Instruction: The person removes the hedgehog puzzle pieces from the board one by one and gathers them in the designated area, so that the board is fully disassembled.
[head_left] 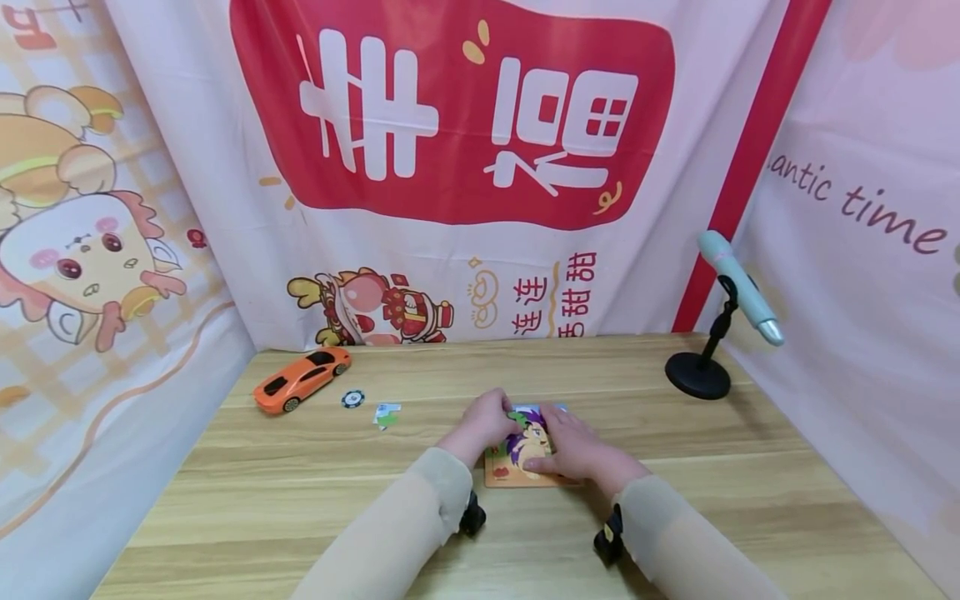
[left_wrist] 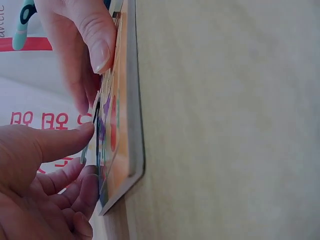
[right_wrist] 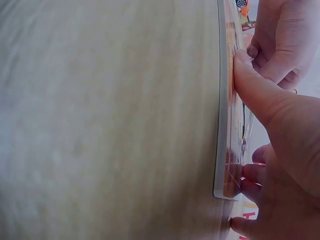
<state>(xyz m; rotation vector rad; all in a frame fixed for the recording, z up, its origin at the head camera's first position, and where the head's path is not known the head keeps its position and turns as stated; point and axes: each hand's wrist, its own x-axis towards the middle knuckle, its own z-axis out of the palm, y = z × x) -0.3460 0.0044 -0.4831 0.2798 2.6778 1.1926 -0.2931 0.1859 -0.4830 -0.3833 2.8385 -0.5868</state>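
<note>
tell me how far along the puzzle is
Mostly filled: the puzzle board already shows a cartoon animal picture. In hand: the left hand works a piece in at the top edge while the right hand presses the board flat. Left: loose puzzle pieces lie on the table by the orange toy car.

Head view: from above and behind, facing forward and down across the pale wooden table (head_left: 315,500). Left wrist view: rolled sideways, very close, skimming the tabletop toward the flat orange picture puzzle board (left_wrist: 125,125). Right wrist view: likewise rolled and close, from the opposite side. Shared by all three: that board.
</note>
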